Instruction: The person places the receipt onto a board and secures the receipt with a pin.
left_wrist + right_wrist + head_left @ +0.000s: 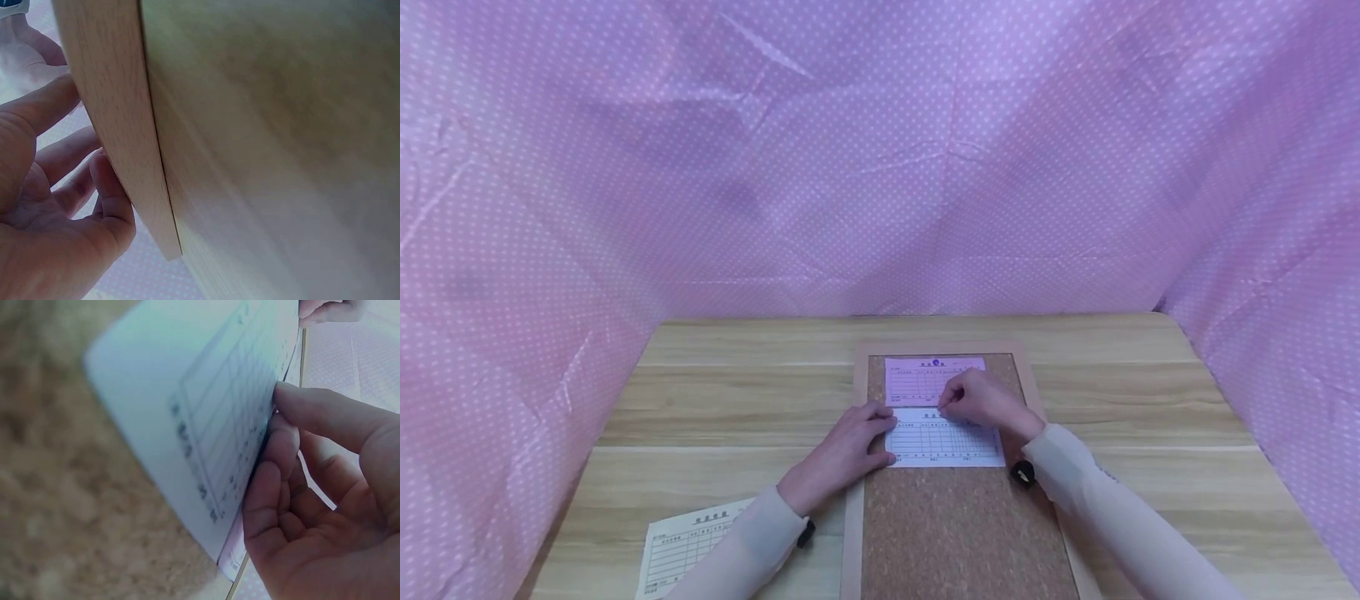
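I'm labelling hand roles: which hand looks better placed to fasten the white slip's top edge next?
Probably the right hand: its fingertips meet at the top edge of the white slip. The left hand rests along its left edge, perhaps steadying it.

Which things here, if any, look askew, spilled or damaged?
Only the cream slip looks slightly askew: it lies tilted on the table, left of the corkboard, partly hidden by the left sleeve. No spill or damage shows.
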`<state>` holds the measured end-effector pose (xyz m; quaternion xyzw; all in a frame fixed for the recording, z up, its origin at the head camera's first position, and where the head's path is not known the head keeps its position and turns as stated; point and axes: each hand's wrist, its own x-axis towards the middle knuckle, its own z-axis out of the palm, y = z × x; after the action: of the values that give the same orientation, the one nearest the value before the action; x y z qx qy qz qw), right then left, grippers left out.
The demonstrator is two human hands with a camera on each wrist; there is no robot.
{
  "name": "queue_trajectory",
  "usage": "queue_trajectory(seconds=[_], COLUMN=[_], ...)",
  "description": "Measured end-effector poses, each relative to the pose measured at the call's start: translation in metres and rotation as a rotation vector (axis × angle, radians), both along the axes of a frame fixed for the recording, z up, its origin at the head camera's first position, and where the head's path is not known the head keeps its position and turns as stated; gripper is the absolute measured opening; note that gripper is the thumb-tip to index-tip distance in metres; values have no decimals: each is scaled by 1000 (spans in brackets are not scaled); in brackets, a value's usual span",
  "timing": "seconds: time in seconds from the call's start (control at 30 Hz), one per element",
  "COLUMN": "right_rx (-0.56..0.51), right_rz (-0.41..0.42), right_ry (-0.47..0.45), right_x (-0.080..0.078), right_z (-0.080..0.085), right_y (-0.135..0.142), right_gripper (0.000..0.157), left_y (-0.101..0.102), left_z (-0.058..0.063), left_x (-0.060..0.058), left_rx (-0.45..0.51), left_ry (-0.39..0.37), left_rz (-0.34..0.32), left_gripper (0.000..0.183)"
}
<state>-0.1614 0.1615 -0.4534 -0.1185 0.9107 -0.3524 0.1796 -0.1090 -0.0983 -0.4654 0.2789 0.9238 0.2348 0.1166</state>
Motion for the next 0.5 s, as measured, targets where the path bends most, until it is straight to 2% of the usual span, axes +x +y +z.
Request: queue_trajectory(seconds=[0.27,0.5], right_rx=[15,54], right_rz=[-9,15], right_ry=[-16,12], right_x=[3,6], right_z=[4,6], right_y=[0,-1], right_gripper=[12,12], left_y=[3,4], left_z=[1,2], left_x=[3,6], left_rx=[8,11], left_ry=[8,8], left_rz=[4,10], left_gripper=[53,53])
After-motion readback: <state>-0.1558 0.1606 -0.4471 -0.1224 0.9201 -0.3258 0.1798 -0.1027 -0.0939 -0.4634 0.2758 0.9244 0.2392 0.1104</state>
